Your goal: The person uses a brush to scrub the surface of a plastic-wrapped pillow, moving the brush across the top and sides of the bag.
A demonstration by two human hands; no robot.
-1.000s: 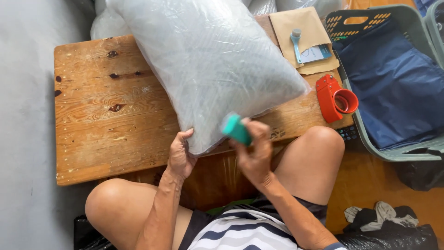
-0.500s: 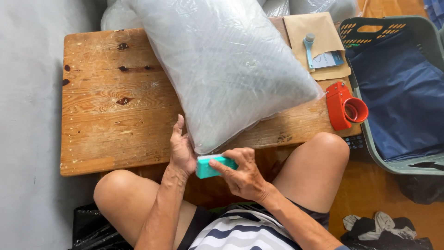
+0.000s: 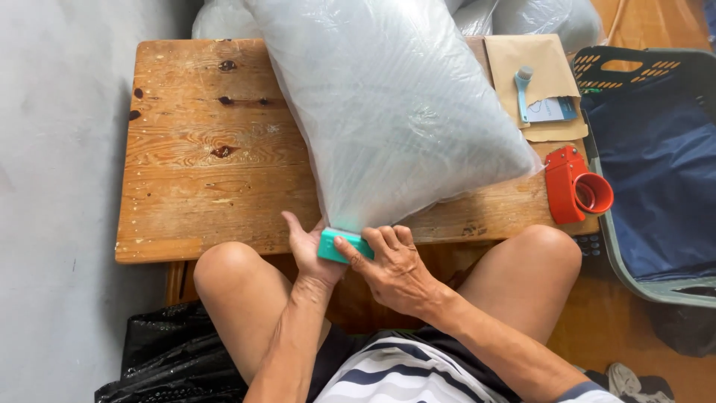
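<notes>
Presently the right hand (image 3: 395, 267) closes its fingers (image 3: 369, 246) over a teal block (image 3: 337, 246), long axis crosswise, at the near end of the clear plastic bag (image 3: 388, 112). Opposite, the left hand (image 3: 307, 245) cups the block's far end, fingers partly open.

Worn wooden table (image 3: 194, 172) with dark knots, set low on a grey floor (image 3: 52, 186) at the left. Wooden floorboards (image 3: 649, 15) at the right, under a grey basket (image 3: 634, 254). Soft, even daylight, faint shadows.
</notes>
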